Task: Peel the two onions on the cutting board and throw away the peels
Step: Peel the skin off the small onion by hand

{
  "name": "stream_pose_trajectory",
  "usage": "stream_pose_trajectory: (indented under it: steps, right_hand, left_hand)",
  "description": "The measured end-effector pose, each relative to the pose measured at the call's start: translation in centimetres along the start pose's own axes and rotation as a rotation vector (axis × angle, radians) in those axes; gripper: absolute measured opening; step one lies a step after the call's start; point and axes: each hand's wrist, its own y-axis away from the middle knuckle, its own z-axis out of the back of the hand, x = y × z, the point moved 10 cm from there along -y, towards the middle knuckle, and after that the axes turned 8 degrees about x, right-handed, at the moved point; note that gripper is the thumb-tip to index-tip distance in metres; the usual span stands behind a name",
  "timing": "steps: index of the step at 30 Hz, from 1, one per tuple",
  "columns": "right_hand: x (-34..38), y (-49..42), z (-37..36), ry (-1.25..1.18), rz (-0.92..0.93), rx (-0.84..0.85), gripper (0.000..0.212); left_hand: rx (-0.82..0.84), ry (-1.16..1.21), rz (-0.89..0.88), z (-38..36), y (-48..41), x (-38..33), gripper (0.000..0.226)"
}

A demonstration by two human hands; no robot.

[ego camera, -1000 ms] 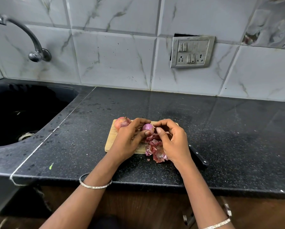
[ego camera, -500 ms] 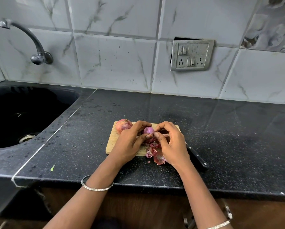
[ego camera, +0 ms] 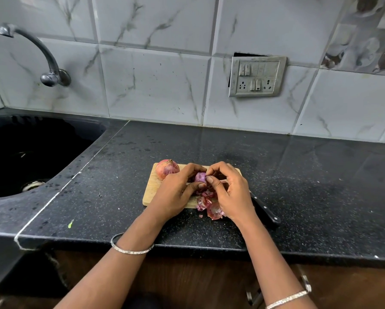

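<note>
A small wooden cutting board [ego camera: 152, 188] lies on the black counter. An unpeeled red onion [ego camera: 167, 168] sits on its far left corner. My left hand [ego camera: 176, 192] grips a small, mostly peeled purple onion [ego camera: 200, 176] above the board. My right hand [ego camera: 228, 192] meets it from the right, thumb and fingertips pinching at the onion's skin. A pile of loose pink peels [ego camera: 209, 206] lies under my hands, spilling over the board's front edge onto the counter.
A black-handled knife [ego camera: 266, 214] lies on the counter just right of my right wrist. A black sink [ego camera: 31, 152] with a wall tap [ego camera: 46, 61] is at the left. A switch plate [ego camera: 257, 76] is on the tiled wall.
Both hands stay on the small onion, and my right fingers have shifted slightly on it. The view has tilted a little, so the board sits lower in frame.
</note>
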Motion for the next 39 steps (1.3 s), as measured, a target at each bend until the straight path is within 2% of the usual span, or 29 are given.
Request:
stream_pose_trajectory:
  steps: [9,13,17,21,28,39]
  right_hand:
    - [-0.4,0.0,-0.5,0.014,-0.004,0.026,0.016]
    - [-0.7,0.2,0.4,-0.063,-0.065,-0.044,0.016]
    - [0.3,0.3,0.3,-0.128,-0.024,-0.034,0.016]
    - [0.9,0.1,0.4,-0.045,0.034,-0.048,0.009]
    - [0.2,-0.1,0.0,-0.022,0.014,-0.004,0.007]
    - [-1.4,0.3,1.0,0.02,-0.106,-0.109,0.02]
  left_hand:
    - [-0.049,0.06,0.026,0.4,0.0,0.5,0.036]
    - [-0.059,0.094,0.021,0.4,-0.2,0.8,0.031]
    - [-0.054,0.136,0.007,0.2,-0.3,0.9,0.029]
    - [-0.039,0.129,0.004,0.1,-0.3,0.9,0.03]
    - [-0.024,0.065,-0.02,-0.1,-0.2,0.3,0.031]
    - [-0.052,0.221,0.032,-0.1,-0.3,1.2,0.028]
